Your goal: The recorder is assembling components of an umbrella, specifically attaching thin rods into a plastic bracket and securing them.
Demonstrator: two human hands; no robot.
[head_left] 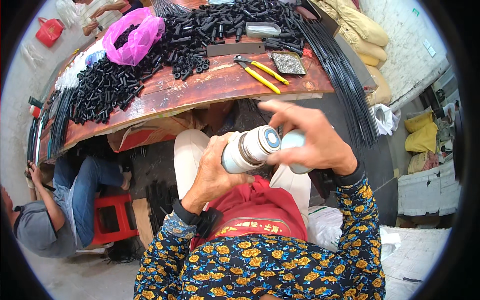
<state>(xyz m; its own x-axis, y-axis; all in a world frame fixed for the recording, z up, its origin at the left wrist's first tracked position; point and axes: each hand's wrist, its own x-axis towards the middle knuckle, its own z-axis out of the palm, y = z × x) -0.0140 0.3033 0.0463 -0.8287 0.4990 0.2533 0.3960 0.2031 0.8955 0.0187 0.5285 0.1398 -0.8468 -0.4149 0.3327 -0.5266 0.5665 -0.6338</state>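
R hand (320,139) is blurred, esp. its fingers, which hide part of the pale cup (293,139). L hand's (212,165) fingers are mostly hidden by the flask (236,159). Silvery bits (289,63) nr the tabletop's (210,80) front R corner: too small to ID. Far edge mostly buried under blk parts (200,27). Co-worker (45,227) off L edge: head cut off by pic rim.

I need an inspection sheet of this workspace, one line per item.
Surface: reddish wooden table, bare in places.
Job's things: pale flask and pale cup, held off the table.
Clutter: black tubular parts, yellow-handled pliers, pink bag, small silvery pieces.
Hands: left hand grips the flask; right hand, blurred, holds the cup.
Cables: none certain; long black strands at right, kind unclear.
Surroundings: seated person, red stool at left; stacked sacks upper right.
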